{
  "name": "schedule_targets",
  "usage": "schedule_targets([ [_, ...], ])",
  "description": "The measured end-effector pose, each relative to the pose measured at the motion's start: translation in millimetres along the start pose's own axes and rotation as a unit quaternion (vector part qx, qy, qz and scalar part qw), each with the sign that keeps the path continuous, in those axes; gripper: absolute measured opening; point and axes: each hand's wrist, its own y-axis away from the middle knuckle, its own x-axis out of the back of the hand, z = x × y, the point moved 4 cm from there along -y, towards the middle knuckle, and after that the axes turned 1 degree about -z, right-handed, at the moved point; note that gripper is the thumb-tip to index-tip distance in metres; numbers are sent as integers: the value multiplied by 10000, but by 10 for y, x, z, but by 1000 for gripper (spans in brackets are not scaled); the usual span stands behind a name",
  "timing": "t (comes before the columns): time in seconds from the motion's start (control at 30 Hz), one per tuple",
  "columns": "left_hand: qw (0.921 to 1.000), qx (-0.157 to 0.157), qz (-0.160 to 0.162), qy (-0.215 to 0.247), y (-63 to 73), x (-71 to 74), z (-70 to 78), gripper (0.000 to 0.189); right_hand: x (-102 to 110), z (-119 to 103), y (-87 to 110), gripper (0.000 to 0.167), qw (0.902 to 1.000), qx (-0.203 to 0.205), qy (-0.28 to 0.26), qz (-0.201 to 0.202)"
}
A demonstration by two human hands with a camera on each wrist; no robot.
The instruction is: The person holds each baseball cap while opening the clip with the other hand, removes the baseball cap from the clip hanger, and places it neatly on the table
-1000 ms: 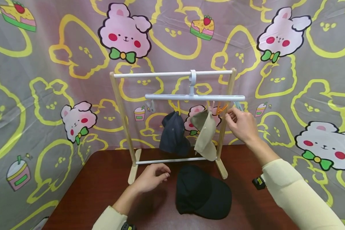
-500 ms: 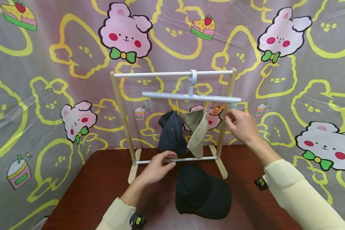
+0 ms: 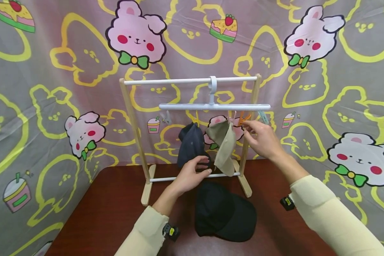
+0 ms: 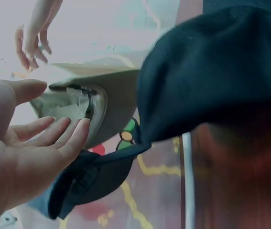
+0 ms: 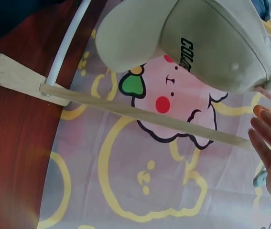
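We look forward and down from behind the left hand (image 3: 191,175) and right hand (image 3: 264,140); close wrist views share the beige cap (image 3: 225,151) between.

A gap opens between navy cap (image 3: 190,144) and left post (image 3: 136,131).

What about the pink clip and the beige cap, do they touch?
Touching: the right wrist view shows the pink clip pinching the edge of the beige cap.
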Motion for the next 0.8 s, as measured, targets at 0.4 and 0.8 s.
schedule_targets([
  [0.4, 9989, -300, 163, -321, -247, -159, 148, 26, -202, -94, -41, 40, 9957, -82, -823, -420],
  [0.8, 9985, -300, 385, -257, -163, -55, 103, 18, -215, -121, -93, 36, 9952, -406, -852, -271],
])
